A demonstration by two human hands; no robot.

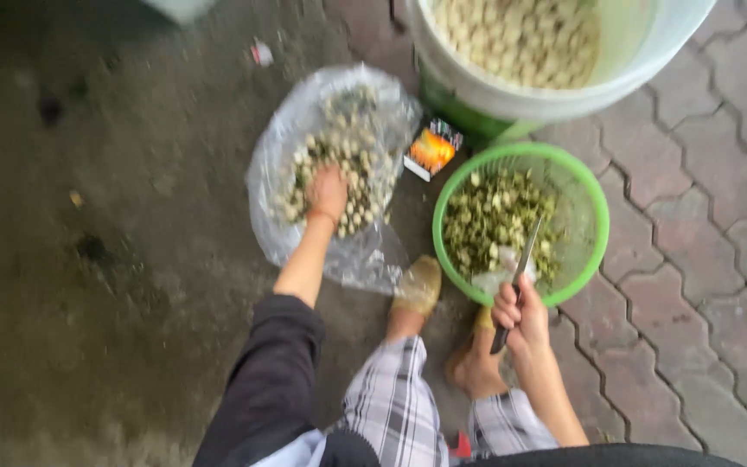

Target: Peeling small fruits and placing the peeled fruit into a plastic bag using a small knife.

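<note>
Pale, seemingly round pods (339, 173) under left hand (328, 192)

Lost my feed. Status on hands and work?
Left hand in clear plastic bag of pale seeds. Right hand shut on knife. Green basket alongside, nothing blocking.

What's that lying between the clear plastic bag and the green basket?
In the head view, a small orange-and-black box lies on the ground between the plastic bag and the green basket, beside the white bucket.
</note>
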